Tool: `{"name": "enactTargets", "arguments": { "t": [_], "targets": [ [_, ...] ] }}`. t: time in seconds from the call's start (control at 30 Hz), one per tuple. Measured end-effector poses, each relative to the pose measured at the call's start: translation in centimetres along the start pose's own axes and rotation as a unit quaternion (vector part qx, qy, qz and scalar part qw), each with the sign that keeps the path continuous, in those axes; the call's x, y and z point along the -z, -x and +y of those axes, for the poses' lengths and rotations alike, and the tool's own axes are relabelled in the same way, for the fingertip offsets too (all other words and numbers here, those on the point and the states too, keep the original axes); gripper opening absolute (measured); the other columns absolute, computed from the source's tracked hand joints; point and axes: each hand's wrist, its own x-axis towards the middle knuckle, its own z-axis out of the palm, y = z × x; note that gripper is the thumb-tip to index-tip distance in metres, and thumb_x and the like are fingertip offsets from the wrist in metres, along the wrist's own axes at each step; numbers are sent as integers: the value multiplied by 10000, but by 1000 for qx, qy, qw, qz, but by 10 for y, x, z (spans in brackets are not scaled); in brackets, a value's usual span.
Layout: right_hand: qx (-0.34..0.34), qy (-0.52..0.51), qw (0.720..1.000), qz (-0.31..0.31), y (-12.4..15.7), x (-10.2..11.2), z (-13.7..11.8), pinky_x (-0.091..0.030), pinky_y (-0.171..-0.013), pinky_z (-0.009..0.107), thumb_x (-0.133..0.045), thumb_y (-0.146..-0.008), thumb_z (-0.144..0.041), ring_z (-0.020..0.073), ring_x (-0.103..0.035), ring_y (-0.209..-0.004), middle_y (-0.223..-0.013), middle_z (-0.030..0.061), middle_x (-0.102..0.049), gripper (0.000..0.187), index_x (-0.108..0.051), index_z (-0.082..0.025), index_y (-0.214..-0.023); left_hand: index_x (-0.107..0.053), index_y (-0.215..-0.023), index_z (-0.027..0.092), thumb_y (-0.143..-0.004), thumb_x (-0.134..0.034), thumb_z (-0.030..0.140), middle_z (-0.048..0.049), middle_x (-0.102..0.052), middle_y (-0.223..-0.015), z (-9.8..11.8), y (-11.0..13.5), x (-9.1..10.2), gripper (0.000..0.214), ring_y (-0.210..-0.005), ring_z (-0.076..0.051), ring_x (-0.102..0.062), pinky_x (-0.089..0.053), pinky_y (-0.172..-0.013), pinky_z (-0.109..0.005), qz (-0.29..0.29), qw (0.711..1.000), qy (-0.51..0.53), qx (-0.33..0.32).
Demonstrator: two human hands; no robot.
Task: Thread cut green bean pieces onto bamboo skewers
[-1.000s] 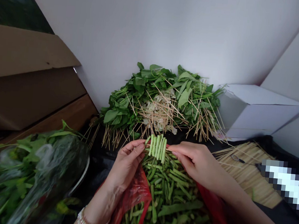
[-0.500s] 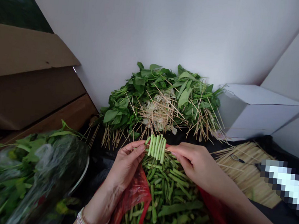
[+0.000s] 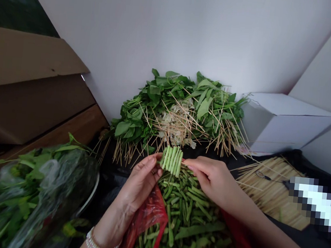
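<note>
A row of several pale green bean pieces (image 3: 172, 161) sits side by side, threaded crosswise on a thin wooden skewer (image 3: 184, 163). My right hand (image 3: 211, 179) pinches the skewer just right of the row, with the fingers closed. At the row's left end, my left hand (image 3: 142, 180) has its thumb and curled fingers against the bean pieces; some fingertips are hidden behind them. Below both hands, a red plastic bag (image 3: 148, 212) lies open around a heap of loose cut green beans (image 3: 191, 220).
Skewered leafy greens (image 3: 157, 92) and pale skewered pieces (image 3: 174, 123) are piled against the wall. On the right are bare skewers (image 3: 279, 189) and a white box (image 3: 294, 124). Left are a bowl (image 3: 92, 195) of bagged greens (image 3: 30, 189) and a cardboard box (image 3: 30, 99).
The bean piece that was in my left fingertips is now up against the row, which is packed closer. My left fingers have curled in, and my right hand has shifted slightly left.
</note>
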Motion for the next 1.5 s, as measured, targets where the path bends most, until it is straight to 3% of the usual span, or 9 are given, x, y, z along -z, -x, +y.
{"name": "enactTargets", "arguments": {
  "t": [0.1,0.27,0.37,0.47,0.63,0.8,1.13,1.5],
  "targets": [
    [2,-12,1000,24,-1,1,3,-456,-695,261,-435,-950,-198,126,-614,-759,-859,22,-677,286,-684,-203,-1091,-747,-1019,184,-624,-862,141,3,-712,-847,1,1,0,414,-753,-84,-639,-520,-776,-181,-30,1000,5,4],
    [17,-30,999,40,-3,9,4,-483,-762,237,-455,-941,-174,121,-656,-839,-943,20,-720,266,-695,-210,-1049,-746,-901,156,-663,-843,143,-3,-710,-820,0,-1,4,258,-724,-80,-647,-537,-705,-166,-6,1000,17,-5],
    [12,-32,998,49,-3,18,4,-487,-792,221,-455,-942,-169,124,-663,-905,-1019,20,-724,261,-700,-218,-1021,-723,-1033,173,-696,-829,167,-25,-725,-884,3,0,4,353,-801,-116,-673,-555,-678,-184,-6,999,36,1],
    [19,-42,999,19,-2,23,3,-484,-784,204,-459,-933,-146,111,-662,-879,-993,6,-727,266,-698,-222,-1021,-702,-1111,176,-704,-821,132,-22,-730,-849,5,0,2,426,-732,-88,-666,-544,-637,-152,-22,999,44,-1],
    [18,-35,999,-13,-1,14,0,-480,-742,229,-462,-954,-208,119,-650,-823,-959,17,-718,248,-706,-225,-994,-757,-898,139,-691,-833,156,-42,-757,-868,2,-1,2,220,-743,-92,-674,-552,-691,-157,-7,999,30,-24],
    [19,-25,999,-25,-1,7,3,-459,-703,255,-439,-961,-225,123,-622,-768,-897,22,-700,273,-708,-227,-1011,-759,-973,149,-674,-837,139,-57,-769,-924,0,-1,0,309,-822,-130,-696,-559,-801,-218,-14,1000,4,-22],
    [16,-31,999,-24,0,7,5,-441,-693,259,-435,-965,-250,120,-605,-752,-888,19,-688,277,-706,-243,-1018,-763,-922,162,-598,-878,134,-41,-775,-858,-1,-3,5,345,-750,-119,-697,-563,-739,-212,33,999,5,-29],
    [18,-18,999,-41,0,7,6,-436,-701,264,-426,-963,-252,126,-597,-748,-887,23,-681,285,-708,-251,-1002,-782,-858,151,-546,-906,153,-48,-785,-821,1,-1,1,335,-732,-122,-700,-556,-751,-210,8,1000,-7,-21]
  ]
}}
